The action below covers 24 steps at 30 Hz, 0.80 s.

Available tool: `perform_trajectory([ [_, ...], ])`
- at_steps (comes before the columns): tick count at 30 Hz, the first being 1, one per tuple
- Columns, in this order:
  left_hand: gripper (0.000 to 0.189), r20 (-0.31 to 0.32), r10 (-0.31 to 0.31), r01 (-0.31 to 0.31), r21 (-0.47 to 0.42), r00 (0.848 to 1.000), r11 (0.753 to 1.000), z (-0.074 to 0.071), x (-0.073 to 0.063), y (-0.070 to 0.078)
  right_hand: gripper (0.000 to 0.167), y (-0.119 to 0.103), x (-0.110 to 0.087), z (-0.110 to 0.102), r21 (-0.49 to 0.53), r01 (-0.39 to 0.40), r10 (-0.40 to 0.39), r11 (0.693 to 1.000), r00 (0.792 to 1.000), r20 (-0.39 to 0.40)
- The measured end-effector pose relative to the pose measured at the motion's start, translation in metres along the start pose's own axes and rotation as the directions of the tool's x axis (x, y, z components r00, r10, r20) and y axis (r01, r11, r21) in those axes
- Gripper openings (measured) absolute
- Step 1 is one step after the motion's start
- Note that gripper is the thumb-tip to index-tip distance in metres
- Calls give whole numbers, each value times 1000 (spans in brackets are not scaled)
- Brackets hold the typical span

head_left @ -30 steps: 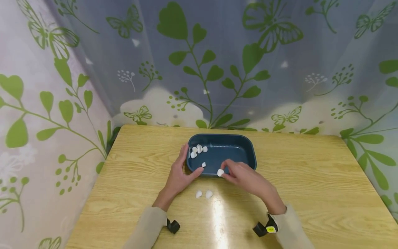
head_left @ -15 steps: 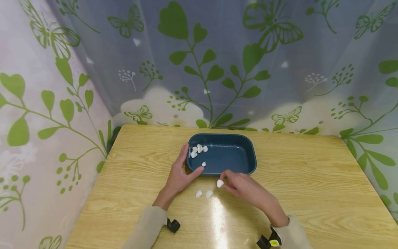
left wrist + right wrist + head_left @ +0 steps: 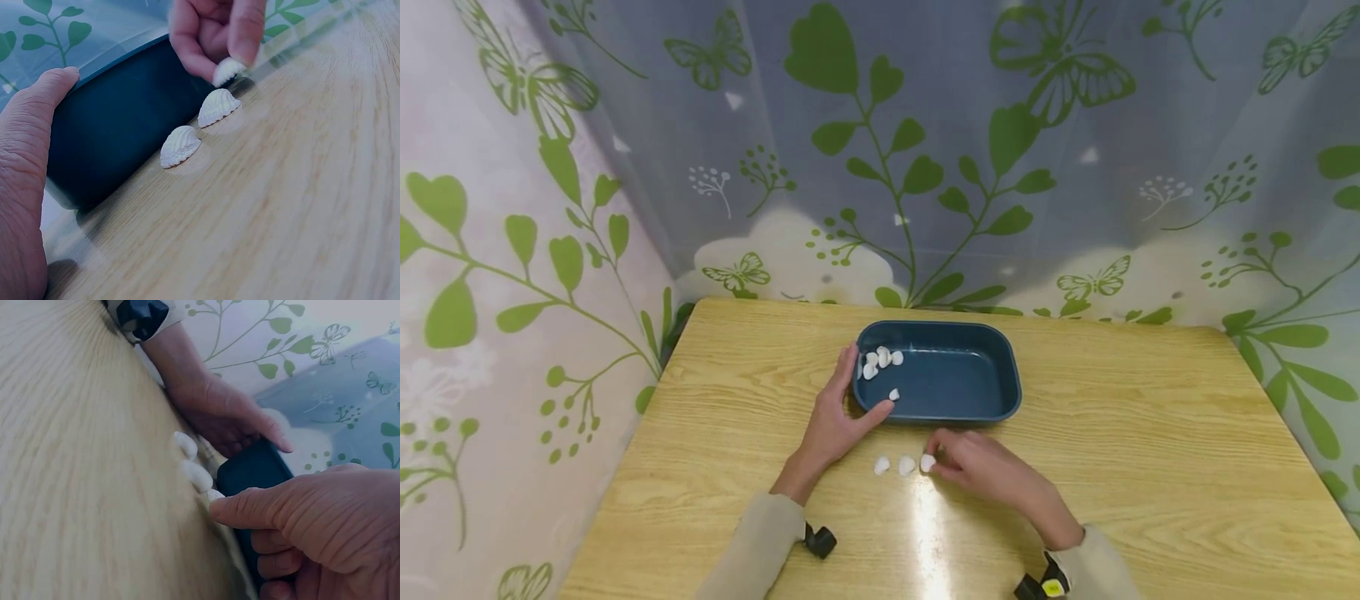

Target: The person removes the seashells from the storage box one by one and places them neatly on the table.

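Note:
Between thumb and fingertips, my right hand [image 3: 981, 467] pinches a white ribbed seashell [image 3: 928, 462], low at the tabletop in front of the dark blue box. Two more seashells [image 3: 180, 147] lie to its left, making a short row; their ribs show in the left wrist view. My left hand [image 3: 833, 417] holds the left end of the box [image 3: 955, 414], its thumb at the front rim and its fingers along the side. Inside the box, several white shells [image 3: 883, 357] cluster at the back left, and one small shell [image 3: 893, 394] sits near my left thumb.
A light wood-grain table [image 3: 1150, 442] carries everything. Behind it and at the left hang curtains [image 3: 925, 167] printed with green leaves and butterflies. A black wrist camera [image 3: 820, 542] sits at my left cuff, another [image 3: 1032, 587] at my right.
My right hand has brought the seashell from over the box's front rim toward me and down to the right end of the row. My left hand has stayed at the box.

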State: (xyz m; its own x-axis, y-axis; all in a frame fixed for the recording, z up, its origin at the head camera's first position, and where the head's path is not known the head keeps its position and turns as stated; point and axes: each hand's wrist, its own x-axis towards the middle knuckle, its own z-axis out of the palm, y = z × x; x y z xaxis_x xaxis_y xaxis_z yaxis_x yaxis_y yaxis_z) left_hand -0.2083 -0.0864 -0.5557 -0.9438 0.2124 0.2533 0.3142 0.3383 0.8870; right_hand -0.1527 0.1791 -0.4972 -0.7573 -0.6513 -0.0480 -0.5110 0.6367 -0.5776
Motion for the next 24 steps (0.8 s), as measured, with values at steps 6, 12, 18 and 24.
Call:
perform_trajectory([
  [6,105,6,-7,7,-2,1000,1000,0,0,0,9,6,1,5,12,-8,8,1000,1000,12],
  [12,105,5,3,-3,-4,1000,1000,0,1,1,9,7,0,4,9,-1,1,1000,1000,8],
  [18,106,2,10,-10,-5,1000,1000,0,1,0,10,6,0,3,22,-2,2,1000,1000,3],
  [24,106,2,-1,1,2,1000,1000,0,0,0,12,6,0,3,12,-26,26,1000,1000,15],
])
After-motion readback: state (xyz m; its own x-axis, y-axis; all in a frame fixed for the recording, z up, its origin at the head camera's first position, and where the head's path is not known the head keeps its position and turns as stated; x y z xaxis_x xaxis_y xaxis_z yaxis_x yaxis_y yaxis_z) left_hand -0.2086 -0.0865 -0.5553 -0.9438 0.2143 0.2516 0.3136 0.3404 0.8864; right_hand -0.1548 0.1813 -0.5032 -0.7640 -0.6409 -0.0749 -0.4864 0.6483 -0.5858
